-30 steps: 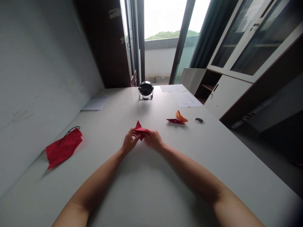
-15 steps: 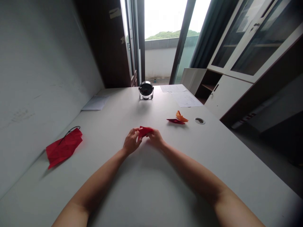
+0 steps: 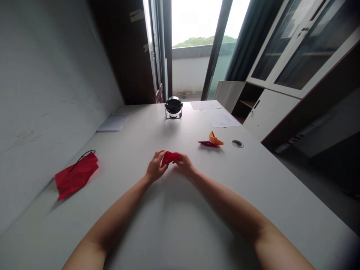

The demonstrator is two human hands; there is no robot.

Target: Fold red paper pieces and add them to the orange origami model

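Between my two hands is a small piece of folded red paper (image 3: 170,158), held just over the middle of the white table. My left hand (image 3: 156,166) grips its left end, thumb on the near side and fingers at the far side. The right end sits in the closed fingers of my right hand (image 3: 183,164); some of those fingertips are hidden. To the right lie an orange folded paper boat (image 3: 216,140) and a dark red folded paper piece (image 3: 208,144), touching or nearly so.
A red pouch-like item with a black cord (image 3: 77,175) lies at the left. A round silver-framed device (image 3: 173,107) stands at the back of the table (image 3: 180,217). Paper sheets (image 3: 221,117) lie back right, another (image 3: 113,122) by the left wall. A cable hole (image 3: 237,143) is at right.
The red paper has turned a little between my hands, showing a broader pointed face on its left. My left fingers have shifted slightly along it. Everything else stays put.
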